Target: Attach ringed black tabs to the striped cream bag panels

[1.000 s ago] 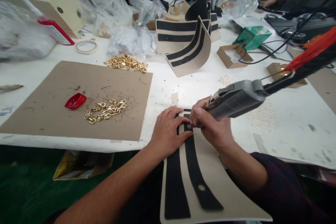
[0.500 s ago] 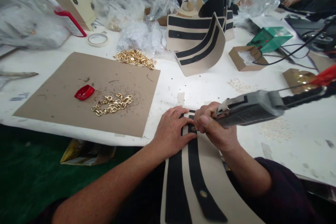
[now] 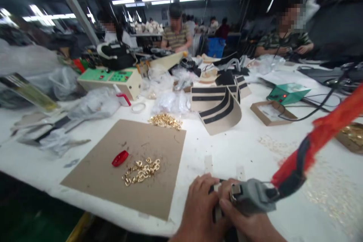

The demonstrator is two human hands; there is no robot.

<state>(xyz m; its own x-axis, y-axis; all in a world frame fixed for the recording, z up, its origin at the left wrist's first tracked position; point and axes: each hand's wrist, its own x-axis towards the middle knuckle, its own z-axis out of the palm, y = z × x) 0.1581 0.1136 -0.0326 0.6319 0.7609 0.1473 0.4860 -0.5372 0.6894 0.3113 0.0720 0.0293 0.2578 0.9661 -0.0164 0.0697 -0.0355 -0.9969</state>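
At the bottom edge, my right hand (image 3: 249, 223) is wrapped round a grey power tool (image 3: 252, 196) with a red and black cable (image 3: 320, 136) running up to the right. My left hand (image 3: 202, 210) lies flat beside it with fingers stretched, pressing on a beige and black striped piece that the hands mostly hide. On the brown cardboard sheet (image 3: 107, 174) to the left lie a pile of gold buckles (image 3: 141, 170) and a small red piece (image 3: 120, 158).
More striped pieces (image 3: 219, 107) stand upright mid-table beside a heap of gold fittings (image 3: 166, 121). A green box (image 3: 287, 92), an open carton (image 3: 269, 113), plastic bags and a cream machine (image 3: 113, 79) lie beyond. Other people sit working at the far side.
The view has tilted upward, so the far room and people show and my hands have dropped to the bottom edge. Both hands keep the same grip on the tool and the striped piece.
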